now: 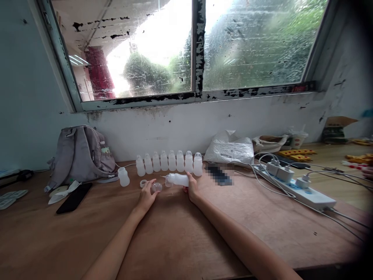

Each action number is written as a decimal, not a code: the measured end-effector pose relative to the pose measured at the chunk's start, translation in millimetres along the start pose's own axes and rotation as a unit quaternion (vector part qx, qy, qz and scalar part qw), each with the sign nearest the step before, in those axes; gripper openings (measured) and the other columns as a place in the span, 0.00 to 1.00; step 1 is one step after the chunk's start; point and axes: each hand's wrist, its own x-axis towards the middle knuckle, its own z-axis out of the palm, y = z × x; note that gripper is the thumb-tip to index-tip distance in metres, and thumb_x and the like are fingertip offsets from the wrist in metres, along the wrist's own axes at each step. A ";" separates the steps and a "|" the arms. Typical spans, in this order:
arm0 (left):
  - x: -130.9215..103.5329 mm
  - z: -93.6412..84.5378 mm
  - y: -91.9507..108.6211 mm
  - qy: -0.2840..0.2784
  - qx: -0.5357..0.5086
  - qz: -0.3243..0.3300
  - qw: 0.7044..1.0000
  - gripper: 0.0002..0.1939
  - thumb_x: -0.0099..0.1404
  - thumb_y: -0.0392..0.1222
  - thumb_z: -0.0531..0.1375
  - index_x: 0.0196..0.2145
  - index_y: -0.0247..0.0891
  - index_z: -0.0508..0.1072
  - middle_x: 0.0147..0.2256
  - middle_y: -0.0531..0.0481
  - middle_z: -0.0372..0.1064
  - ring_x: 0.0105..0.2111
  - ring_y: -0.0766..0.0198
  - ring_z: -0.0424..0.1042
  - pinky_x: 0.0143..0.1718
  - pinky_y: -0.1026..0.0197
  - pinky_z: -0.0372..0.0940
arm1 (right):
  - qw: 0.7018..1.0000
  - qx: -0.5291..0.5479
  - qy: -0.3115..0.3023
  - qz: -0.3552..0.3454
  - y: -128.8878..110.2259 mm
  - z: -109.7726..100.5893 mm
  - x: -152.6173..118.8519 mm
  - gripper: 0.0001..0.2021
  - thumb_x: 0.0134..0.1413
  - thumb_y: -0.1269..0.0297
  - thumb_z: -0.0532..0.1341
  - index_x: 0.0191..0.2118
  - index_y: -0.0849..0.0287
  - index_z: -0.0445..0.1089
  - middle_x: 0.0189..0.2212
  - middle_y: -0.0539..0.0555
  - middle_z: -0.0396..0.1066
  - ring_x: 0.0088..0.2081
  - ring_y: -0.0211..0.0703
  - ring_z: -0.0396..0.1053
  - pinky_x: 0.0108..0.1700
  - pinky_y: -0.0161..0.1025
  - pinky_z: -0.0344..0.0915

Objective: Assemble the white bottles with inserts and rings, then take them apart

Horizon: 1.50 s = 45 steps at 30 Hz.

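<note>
My right hand (191, 187) is closed around the base of a frosted white bottle (179, 179), tilted onto its side with its narrow end pointing left. A thin tip shows at that end, beside a small clear part (168, 181); I cannot make out whether they are joined. My left hand (147, 196) holds a clear dome-shaped cap (156, 188) between thumb and fingers, low over the table. By its fingertips is a small translucent ring (143, 183). One uncapped frosted bottle (124, 177) stands to the left. Behind my hands, several capped frosted bottles (171, 161) stand in a row.
A grey backpack (80, 155) leans by the wall at left, with a black phone (74, 198) before it. At right lie a silver bubble bag (230, 149), a blurred dark item (220, 174) and a white power strip (313, 198) with trailing cables.
</note>
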 end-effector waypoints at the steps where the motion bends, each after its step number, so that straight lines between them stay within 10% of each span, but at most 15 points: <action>1: -1.2 3.9 -2.8 -0.027 -0.012 -0.018 0.999 0.24 0.52 0.34 0.59 0.47 0.41 0.59 0.43 0.47 0.62 0.43 0.60 0.65 0.44 0.56 0.62 | 1.000 0.005 0.005 -0.003 0.2 0.0 -0.1 0.20 0.46 0.44 0.50 0.25 0.59 0.59 0.07 0.46 0.54 0.09 0.35 0.50 0.10 0.33 0.46; 16: 22.3 46.8 -2.9 -0.075 0.010 -0.030 0.997 0.29 0.54 0.28 0.52 0.54 0.42 0.54 0.43 0.46 0.56 0.44 0.61 0.63 0.46 0.56 0.60 | 0.999 0.006 0.033 -0.023 2.0 -0.8 3.6 0.19 0.46 0.46 0.51 0.29 0.60 0.61 0.11 0.46 0.58 0.10 0.35 0.53 0.11 0.34 0.50; 25: 16.1 32.2 16.2 0.049 -0.015 0.001 0.999 0.31 0.55 0.46 0.57 0.54 0.38 0.51 0.46 0.41 0.56 0.43 0.58 0.63 0.44 0.56 0.61 | 0.997 -0.051 -0.030 -0.053 3.2 3.1 -2.4 0.18 0.43 0.47 0.54 0.26 0.60 0.63 0.12 0.46 0.59 0.12 0.35 0.56 0.12 0.32 0.50; 32: 9.7 13.5 31.5 -0.127 0.092 0.078 0.985 0.20 0.61 0.51 0.49 0.48 0.39 0.59 0.33 0.47 0.68 0.33 0.59 0.69 0.35 0.60 0.63 | 0.991 -0.104 0.003 -0.081 3.8 -0.1 3.0 0.18 0.42 0.49 0.54 0.20 0.62 0.65 0.11 0.48 0.59 0.17 0.38 0.58 0.18 0.33 0.52; 45: 10.2 20.9 36.5 -0.157 0.242 0.067 0.955 0.21 0.59 0.56 0.49 0.37 0.35 0.65 0.26 0.41 0.70 0.28 0.55 0.71 0.27 0.63 0.60 | 0.978 -0.155 0.047 -0.131 4.8 -0.7 4.1 0.19 0.41 0.51 0.53 0.14 0.61 0.64 0.11 0.50 0.60 0.18 0.39 0.59 0.18 0.34 0.52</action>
